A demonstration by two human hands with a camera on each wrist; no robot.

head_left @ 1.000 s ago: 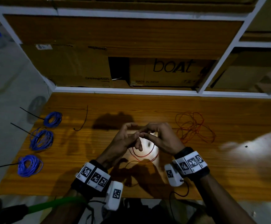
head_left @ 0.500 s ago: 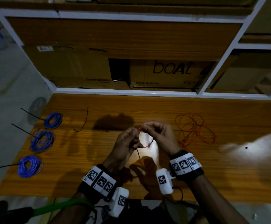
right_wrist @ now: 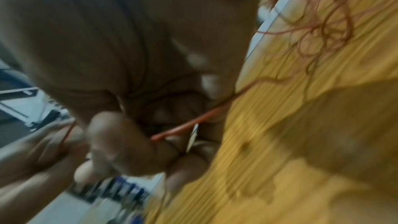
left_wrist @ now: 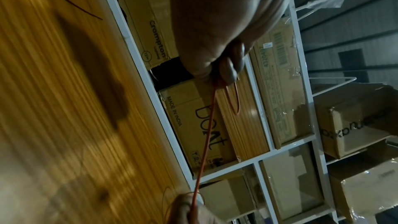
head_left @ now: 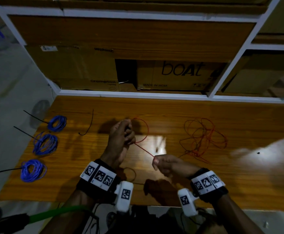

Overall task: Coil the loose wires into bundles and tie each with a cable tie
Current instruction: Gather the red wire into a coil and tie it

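A thin red wire [head_left: 143, 150] runs taut between my two hands above the wooden table [head_left: 171, 108]. My left hand [head_left: 123, 135] grips a small loop of it [head_left: 144, 129], and the left wrist view shows that loop [left_wrist: 233, 98] pinched at the fingertips. Nearer to me, my right hand [head_left: 164, 164] pinches the wire, which trails off to the loose red tangle [head_left: 203, 137] on the right; the right wrist view is blurred but shows the wire [right_wrist: 193, 122] in the curled fingers. A loose black cable tie [head_left: 89, 122] lies left of my hands.
Three blue wire bundles, each with a black tie, lie along the table's left edge: the far one [head_left: 57, 123], the middle one [head_left: 44, 144] and the near one [head_left: 32, 170]. Cardboard boxes [head_left: 175, 75] fill the white-framed shelves behind the table.
My hands were together at the table's middle. Now the right hand has drawn back toward me, pulling the red wire taut, while the left holds a loop farther out.
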